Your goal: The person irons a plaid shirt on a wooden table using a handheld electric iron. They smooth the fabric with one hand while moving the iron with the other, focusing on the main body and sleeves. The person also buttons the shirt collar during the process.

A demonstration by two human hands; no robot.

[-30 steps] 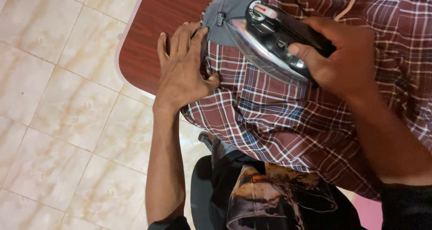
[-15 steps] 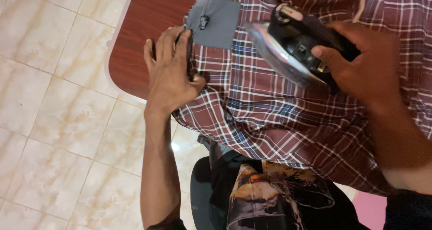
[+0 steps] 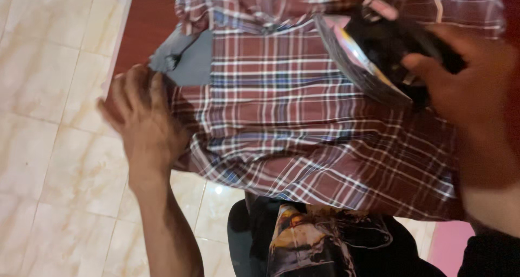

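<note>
The dark red cloth shirt with white and blue checks [image 3: 303, 114] lies spread over the reddish-brown wooden table [image 3: 142, 22]. Its lower edge hangs off the table's near side, above the pale cream floor tiles [image 3: 49, 147].

The left hand [image 3: 143, 122] is at the shirt's left edge, just below the flat grey cloth patch [image 3: 189, 60] sewn inside the shirt. The picture is blurry there. The fingers look bent at the cloth edge, but I cannot tell if they pinch it or just press on it.

The right hand [image 3: 466, 93] is wrapped tight around the handle of the black electric iron with a shiny metal bottom [image 3: 379, 49]. The iron is over the upper right part of the shirt. It is tipped, so its shiny bottom shows on the left. It looks lifted off the cloth, not lying flat on it.

To do this well, I think the left hand should pull the cloth flat and tight, so no folds are under the iron. The fingers should stay well away from the hot metal. The iron should sit flat on the shirt, not on its edge, and it should slide slowly and not rest in one spot. The small dark bit on the grey patch could be a button or tag, so it is best to go around it. The hanging part of the shirt could drag the rest down, so hold it firm.
</note>
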